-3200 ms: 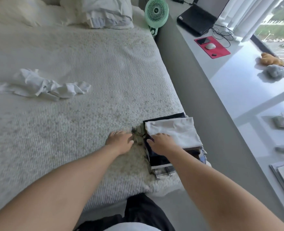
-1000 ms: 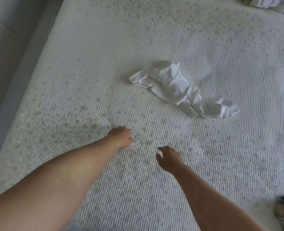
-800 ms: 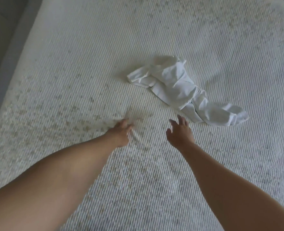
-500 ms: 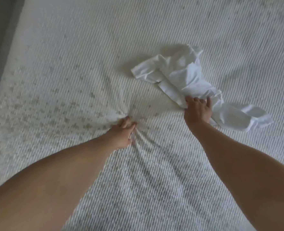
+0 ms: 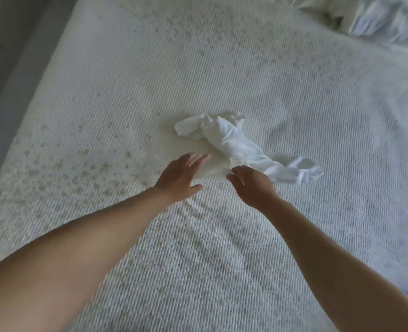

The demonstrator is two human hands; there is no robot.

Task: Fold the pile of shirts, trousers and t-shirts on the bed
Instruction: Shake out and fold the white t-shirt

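The bed (image 5: 270,68) bore one crumpled white garment (image 5: 231,142) near its middle. The right hand (image 5: 253,185) pinched its near edge; the left hand (image 5: 181,176) hovered spread beside it. Spreading it flat first would serve best.

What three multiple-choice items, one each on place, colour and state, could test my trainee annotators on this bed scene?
1. Where does the garment lie?
A. mid-bed, beyond both hands
B. on the floor
C. on the pillows

2. What colour is it?
A. black
B. white
C. red

3. How is the left hand?
A. fingers straight, holding nothing
B. gripping the garment
C. clenched in a fist

Key: 1 A, it lies on the bedspread; 2 B, plain white cloth; 3 A, its fingers are spread above the cover, while the right hand is at the garment's edge.
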